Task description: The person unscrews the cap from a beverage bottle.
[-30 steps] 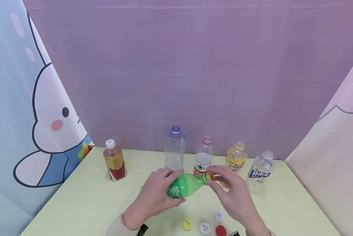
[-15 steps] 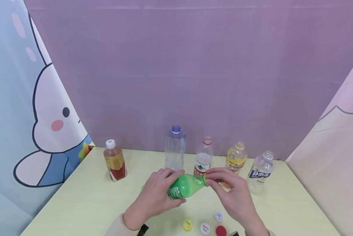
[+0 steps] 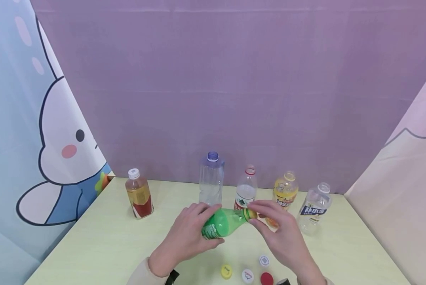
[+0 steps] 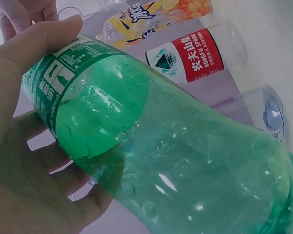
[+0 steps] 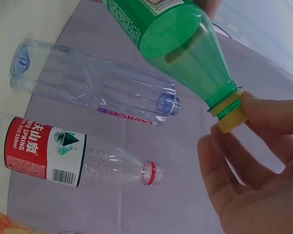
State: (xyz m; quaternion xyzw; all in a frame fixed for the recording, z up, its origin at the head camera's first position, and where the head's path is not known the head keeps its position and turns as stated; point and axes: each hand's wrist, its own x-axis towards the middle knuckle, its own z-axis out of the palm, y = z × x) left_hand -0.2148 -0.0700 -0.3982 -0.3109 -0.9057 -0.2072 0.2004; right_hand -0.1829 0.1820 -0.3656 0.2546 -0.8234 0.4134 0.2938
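My left hand (image 3: 186, 231) grips a green plastic soda bottle (image 3: 228, 223) round its body, thumb on the near side. The bottle lies tilted almost flat above the table, neck to the right. At its mouth, my right hand (image 3: 282, 233) pinches the yellow bottle cap (image 5: 233, 120) between thumb and fingertips. A strip of green neck shows between this cap and the yellow ring (image 5: 224, 103) below it in the right wrist view. The left wrist view shows the bottle's label (image 4: 56, 78) partly under my left hand.
Behind my hands stand uncapped bottles: a tall clear one (image 3: 211, 180), a red-labelled one (image 3: 246, 188), a yellow-labelled one (image 3: 285, 192) and a blue-labelled one (image 3: 313, 209). A white-capped bottle (image 3: 139, 196) stands left. Loose yellow (image 3: 226, 271), white (image 3: 247, 276) and red caps (image 3: 267, 278) lie in front.
My right fingers have shifted round the cap; they covered it half a second ago, and now its yellow side shows again. The left hand and bottle have hardly moved.
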